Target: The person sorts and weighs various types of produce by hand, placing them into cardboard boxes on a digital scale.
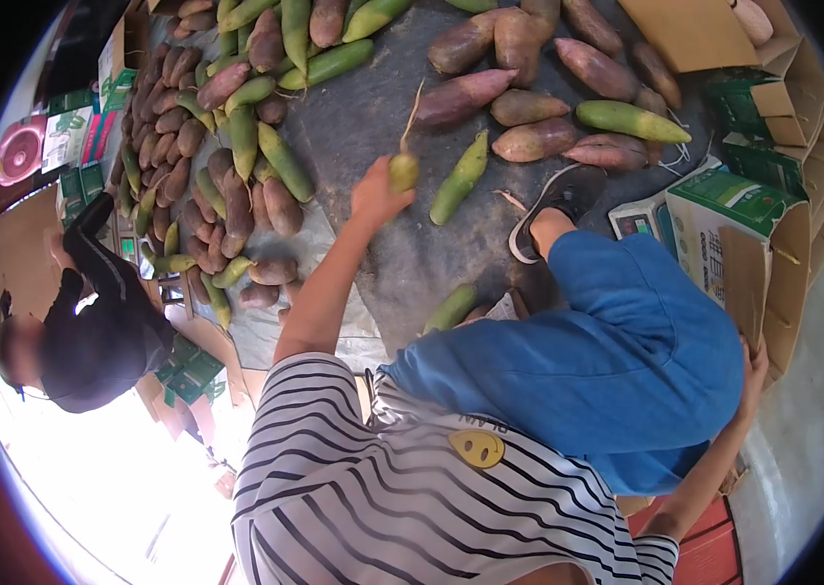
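Observation:
My left hand [378,199] is closed around a green radish [404,174], which is seen nearly end-on with its long thin root pointing up. Below that hand is a dark ground sheet [353,127]. Just right of the held radish lies another green radish [446,185]. At the far right, my right hand [751,382] is beside my bent knee, its fingers at the lower edge of an open green-and-brown cardboard box [724,234]. They appear closed on the box's edge, though my knee and the cardboard partly hide them.
Piles of green and reddish-purple radishes [173,136] lie at the left, with more purplish radishes [529,136] at the top right. A small scale [638,222] stands near my shoe [568,200]. More cartons [772,107] line the right. Another person [105,341] is working at the left.

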Tool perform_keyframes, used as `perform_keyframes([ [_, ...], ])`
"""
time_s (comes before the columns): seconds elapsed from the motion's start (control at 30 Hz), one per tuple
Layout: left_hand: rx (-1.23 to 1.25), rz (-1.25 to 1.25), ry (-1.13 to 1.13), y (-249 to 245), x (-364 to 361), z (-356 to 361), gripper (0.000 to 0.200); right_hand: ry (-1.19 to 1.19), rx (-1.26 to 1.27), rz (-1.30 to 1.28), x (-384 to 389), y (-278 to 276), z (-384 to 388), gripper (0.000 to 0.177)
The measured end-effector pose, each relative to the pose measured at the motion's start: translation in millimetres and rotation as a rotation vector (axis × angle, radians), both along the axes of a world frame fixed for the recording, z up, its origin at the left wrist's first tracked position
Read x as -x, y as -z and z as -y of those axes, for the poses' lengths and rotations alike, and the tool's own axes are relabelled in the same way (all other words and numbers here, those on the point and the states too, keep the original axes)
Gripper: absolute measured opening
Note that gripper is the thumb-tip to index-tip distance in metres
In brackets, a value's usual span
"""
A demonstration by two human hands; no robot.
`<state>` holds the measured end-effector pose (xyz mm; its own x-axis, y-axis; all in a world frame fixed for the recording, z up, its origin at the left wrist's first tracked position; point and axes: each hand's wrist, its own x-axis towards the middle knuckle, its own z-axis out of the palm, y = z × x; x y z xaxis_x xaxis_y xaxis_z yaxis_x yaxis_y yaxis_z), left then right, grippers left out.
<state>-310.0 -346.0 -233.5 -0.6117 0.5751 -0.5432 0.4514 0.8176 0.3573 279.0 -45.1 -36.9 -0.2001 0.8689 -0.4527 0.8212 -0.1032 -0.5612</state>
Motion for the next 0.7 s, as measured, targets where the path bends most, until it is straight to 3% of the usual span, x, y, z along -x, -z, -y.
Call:
perform_keyframes([
  [0.07,-0.238,0.092,0.029,-21.5,-7.0,-41.5,0.071,-0.006,-0.008,0.013,-4.8,1.5,-1.2,0.033],
  [0.17,-0.654,0.242,-0.137,-41.3,-4.6,-78.3,0.069,0.028,0.024,-0.023,-0.5,-2.0,-1.1,0.034],
  [0.27,-0.606,-0.1,-0.432,2.2,36.6,-34.4,0.062,-0.004,-0.02,-0.035,-24.1,11.4,-6.8,0.035],
  [0.33,-0.339,-0.284,-0.612,56.0,71.4,37.7,0.059,0.039,-0.032,-0.064,-15.4,8.7,1.0,0.036],
  [0.4,-0.045,-0.281,-0.807,118.5,105.0,114.8,0.069,0.078,-0.023,-0.085,-16.5,6.2,4.7,0.036],
  [0.43,0.067,-0.323,-0.956,92.6,97.9,111.5,0.075,0.095,-0.014,-0.099,-21.1,7.2,3.5,0.037],
  [0.57,-0.3,-0.046,-1.129,145.3,115.3,167.9,0.072,-0.001,0.007,-0.003,-10.2,-0.9,-3.6,0.036],
  [0.7,-0.359,0.102,-1.348,125.4,113.8,146.6,0.07,0.023,-0.008,-0.027,-12.9,1.8,-1.4,0.037],
])
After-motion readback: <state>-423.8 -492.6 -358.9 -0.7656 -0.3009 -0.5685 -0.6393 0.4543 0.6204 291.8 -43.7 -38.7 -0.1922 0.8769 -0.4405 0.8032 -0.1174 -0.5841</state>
